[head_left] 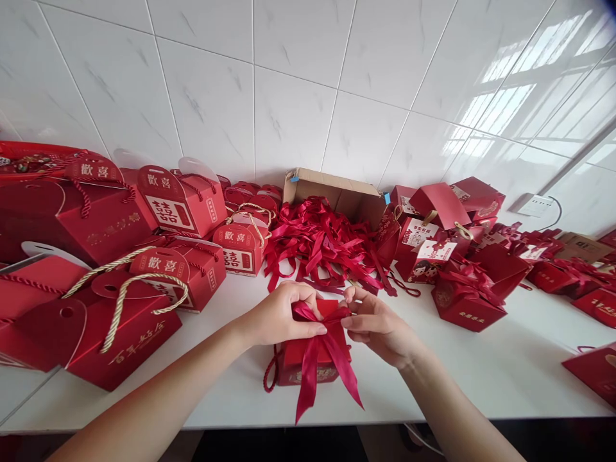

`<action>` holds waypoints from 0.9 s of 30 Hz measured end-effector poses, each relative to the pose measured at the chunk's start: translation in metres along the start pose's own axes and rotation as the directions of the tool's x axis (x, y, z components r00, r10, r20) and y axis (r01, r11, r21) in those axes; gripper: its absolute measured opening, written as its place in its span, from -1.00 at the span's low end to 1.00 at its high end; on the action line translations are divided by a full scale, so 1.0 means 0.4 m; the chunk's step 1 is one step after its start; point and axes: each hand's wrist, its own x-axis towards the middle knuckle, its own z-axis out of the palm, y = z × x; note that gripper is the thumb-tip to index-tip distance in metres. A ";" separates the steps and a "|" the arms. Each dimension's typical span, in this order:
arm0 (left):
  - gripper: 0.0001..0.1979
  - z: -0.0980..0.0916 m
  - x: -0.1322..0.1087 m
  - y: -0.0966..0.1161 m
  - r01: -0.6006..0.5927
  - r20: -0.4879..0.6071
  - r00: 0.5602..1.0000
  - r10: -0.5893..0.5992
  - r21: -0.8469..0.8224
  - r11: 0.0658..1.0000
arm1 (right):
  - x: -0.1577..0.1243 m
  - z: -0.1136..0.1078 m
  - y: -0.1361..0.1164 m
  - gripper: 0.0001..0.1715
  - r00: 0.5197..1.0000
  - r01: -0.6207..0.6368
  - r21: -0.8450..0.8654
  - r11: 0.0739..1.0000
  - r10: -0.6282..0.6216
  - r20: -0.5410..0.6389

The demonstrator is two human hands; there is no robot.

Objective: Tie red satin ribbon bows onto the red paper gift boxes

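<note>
A small red gift box [292, 364] with a gold emblem on its front stands near the table's front edge. A red satin ribbon [310, 378] is formed into a bow on top of it, and two tails hang down over the front. My left hand [289, 314] pinches the bow's left loop between thumb and bent fingers. From the other side, my right hand [378, 324] pinches the right loop with thumb and fingertips. A twisted red cord handle [271, 372] droops at the box's left side. The knot's centre lies between my hands.
Behind my hands, a heap of loose red ribbons [327, 240] spills from a cardboard box [332, 186]. Red boxes with rope handles [180, 199] crowd the left. More boxes, including a bow-topped one [469, 308], stand right on the white table [409, 398]. A tiled wall [298, 96] rises behind.
</note>
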 end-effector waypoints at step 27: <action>-0.57 0.015 0.006 0.001 -0.024 -0.002 1.000 0.024 -0.080 0.997 | 0.010 0.008 0.029 -0.67 0.951 0.292 -0.276 0.916 -0.309 -0.019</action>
